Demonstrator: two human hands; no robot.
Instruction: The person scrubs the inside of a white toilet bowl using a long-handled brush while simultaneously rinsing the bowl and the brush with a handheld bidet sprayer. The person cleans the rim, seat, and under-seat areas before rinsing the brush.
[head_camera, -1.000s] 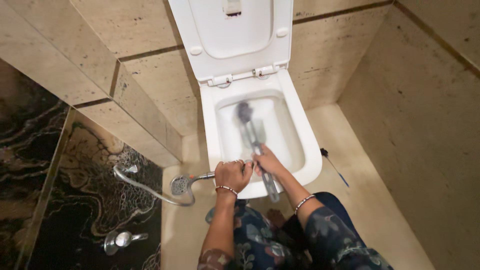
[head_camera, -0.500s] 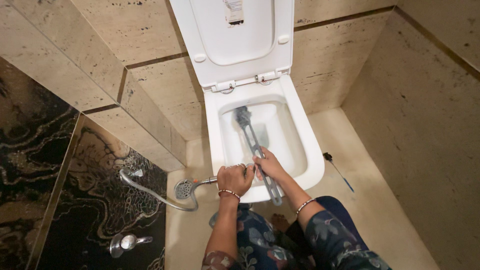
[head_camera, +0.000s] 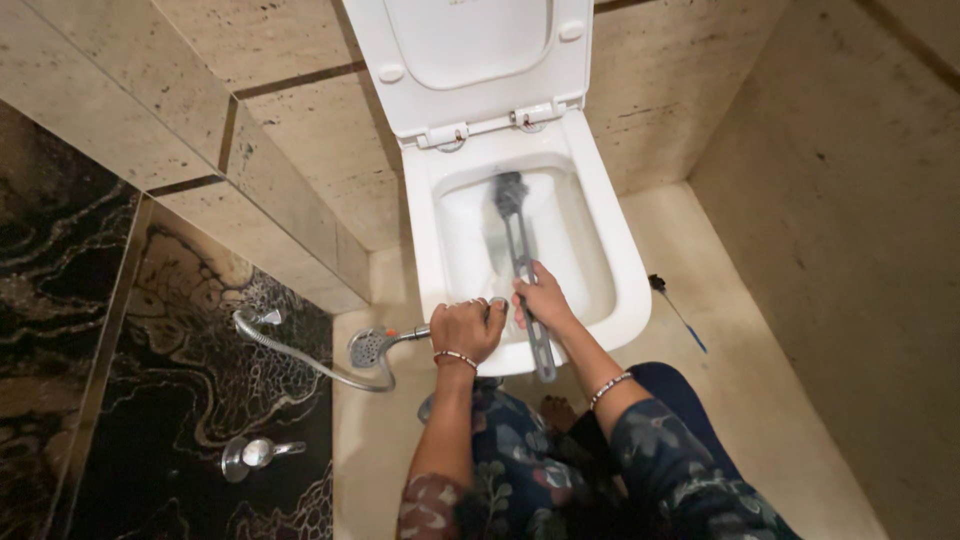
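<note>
A: Where the toilet brush (head_camera: 520, 262) lies in the toilet bowl (head_camera: 625, 290), its long axis runs near to far, blurred dark head far.

B: Grey slotted handle is clasped by the right hand (head_camera: 543, 298). Left hand (head_camera: 466, 327) is closed round the chrome hand sprayer (head_camera: 372, 346).

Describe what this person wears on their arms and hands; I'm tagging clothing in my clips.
Both forearms are bare. Each wrist carries a thin beaded bracelet: left, right. The left hand shows rings. Dark floral-print sleeves cover the upper arms. The right hand looks bare.
</note>
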